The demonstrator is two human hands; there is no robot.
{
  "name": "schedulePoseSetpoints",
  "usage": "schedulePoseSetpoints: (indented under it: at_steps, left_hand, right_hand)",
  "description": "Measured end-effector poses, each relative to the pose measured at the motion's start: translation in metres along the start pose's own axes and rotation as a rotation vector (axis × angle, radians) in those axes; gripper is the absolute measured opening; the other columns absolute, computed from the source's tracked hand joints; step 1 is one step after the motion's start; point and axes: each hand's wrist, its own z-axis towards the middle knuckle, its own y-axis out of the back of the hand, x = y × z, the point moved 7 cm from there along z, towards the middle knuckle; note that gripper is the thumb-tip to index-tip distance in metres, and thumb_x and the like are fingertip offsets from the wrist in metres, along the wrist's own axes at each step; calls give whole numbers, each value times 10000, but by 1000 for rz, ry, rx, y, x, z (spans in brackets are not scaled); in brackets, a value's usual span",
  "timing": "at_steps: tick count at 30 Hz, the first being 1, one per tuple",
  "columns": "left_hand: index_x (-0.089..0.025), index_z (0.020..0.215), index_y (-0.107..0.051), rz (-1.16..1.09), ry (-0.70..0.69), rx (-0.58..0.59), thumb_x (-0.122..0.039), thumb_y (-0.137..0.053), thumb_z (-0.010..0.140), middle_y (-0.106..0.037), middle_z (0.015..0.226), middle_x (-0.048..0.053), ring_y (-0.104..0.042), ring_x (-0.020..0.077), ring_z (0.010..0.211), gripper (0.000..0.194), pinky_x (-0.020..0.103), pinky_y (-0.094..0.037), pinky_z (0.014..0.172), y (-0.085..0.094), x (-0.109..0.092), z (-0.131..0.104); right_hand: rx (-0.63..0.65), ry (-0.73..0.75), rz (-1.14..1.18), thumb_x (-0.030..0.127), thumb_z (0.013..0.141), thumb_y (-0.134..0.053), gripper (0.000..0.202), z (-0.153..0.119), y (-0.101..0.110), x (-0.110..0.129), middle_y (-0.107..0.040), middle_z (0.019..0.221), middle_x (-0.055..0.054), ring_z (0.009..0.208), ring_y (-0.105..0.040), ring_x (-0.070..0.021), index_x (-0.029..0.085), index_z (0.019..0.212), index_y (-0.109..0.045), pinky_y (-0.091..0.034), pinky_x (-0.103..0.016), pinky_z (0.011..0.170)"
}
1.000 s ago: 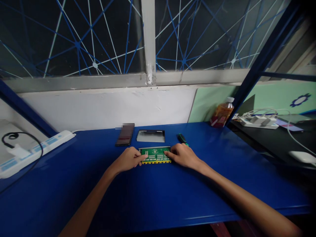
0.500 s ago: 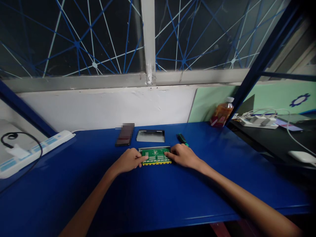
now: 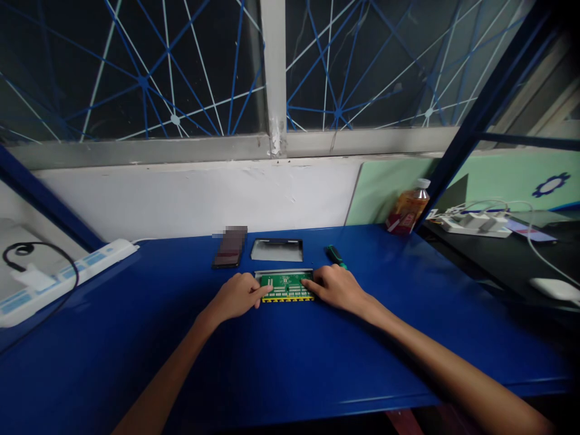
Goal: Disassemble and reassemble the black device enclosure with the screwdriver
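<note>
A green circuit board with a yellow strip along its near edge lies in front of me, a grey metal edge showing behind it. My left hand grips its left end, the thumb on top and fingers curled at the side. At the right end, my right hand is closed around the edge with a fingertip pressing on the board's face. Beyond the board sits a shallow grey metal cover. Just past my right hand lies a green and black screwdriver handle; its tip is hidden.
A dark phone-like slab lies left of the cover on the blue table. A white power strip runs along the left. At the back right stands a drink bottle, with cables and chargers on a black surface beyond.
</note>
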Motion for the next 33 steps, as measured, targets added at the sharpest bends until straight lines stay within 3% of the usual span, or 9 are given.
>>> schedulePoseSetpoints:
  at_steps: [5,10,14,18,21,24,27,29,33]
  left_hand:
    - [-171,423,-597,22,4,13,-571,-429,846,-422,351,-3,-413,116,358,606,256,-254,481,2,0,-1]
    - [-171,415,-562,61,14,-70,-590,-366,868,-453,372,0,-463,122,393,648,248,-275,493,9,1,-1]
    - [-174,434,-554,100,17,-167,-575,-352,885,-479,410,1,-462,121,419,636,252,-245,485,17,0,-1]
    - [-178,472,-548,228,53,-331,-565,-353,891,-469,439,-2,-443,129,439,603,257,-204,477,29,1,-3]
    - [-204,667,-653,266,99,-425,-523,-393,887,-565,534,0,-537,165,541,467,250,-242,497,35,8,-5]
    - [-248,970,-680,247,63,-419,-451,-446,870,-662,729,9,-614,205,706,326,258,-318,547,31,15,-2]
    - [-262,1014,-677,253,30,-369,-418,-444,868,-683,834,25,-631,230,792,316,275,-365,583,22,21,2]
    - [-260,972,-685,269,15,-354,-405,-434,874,-688,860,29,-634,235,814,306,281,-384,597,17,22,4]
    - [-264,977,-681,290,-3,-348,-371,-438,875,-691,857,27,-638,226,828,285,280,-407,625,15,20,4]
  right_hand:
    - [-81,-56,-39,550,887,-392,489,2,21,-9,-623,594,-60,539,-541,-161,196,646,-629,-203,-271,462]
    - [-257,-222,-128,557,875,-401,451,5,53,-43,-656,663,-67,601,-584,-190,207,712,-634,-232,-264,478]
    - [-262,-334,-193,641,811,-446,482,12,51,-70,-665,701,-99,641,-607,-240,202,856,-640,-261,-274,486]
    - [-208,-329,-169,711,738,-486,561,20,35,-82,-672,754,-120,672,-621,-271,193,908,-619,-291,-286,490]
    - [-205,-347,-163,659,726,-545,514,23,28,-92,-669,784,-144,690,-621,-281,179,892,-623,-304,-292,493]
    - [-167,-300,-61,611,700,-598,436,28,23,-98,-659,710,-127,645,-609,-256,179,743,-633,-297,-286,475]
    - [-157,-234,11,570,722,-588,401,30,28,-94,-628,595,-74,570,-582,-201,188,604,-608,-289,-272,458]
    - [-214,-177,93,551,767,-539,422,28,39,-87,-607,543,-45,525,-564,-171,186,560,-590,-293,-262,450]
    - [-466,-138,387,548,819,-481,442,15,71,-77,-633,541,-33,473,-578,-152,170,617,-590,-367,-245,457]
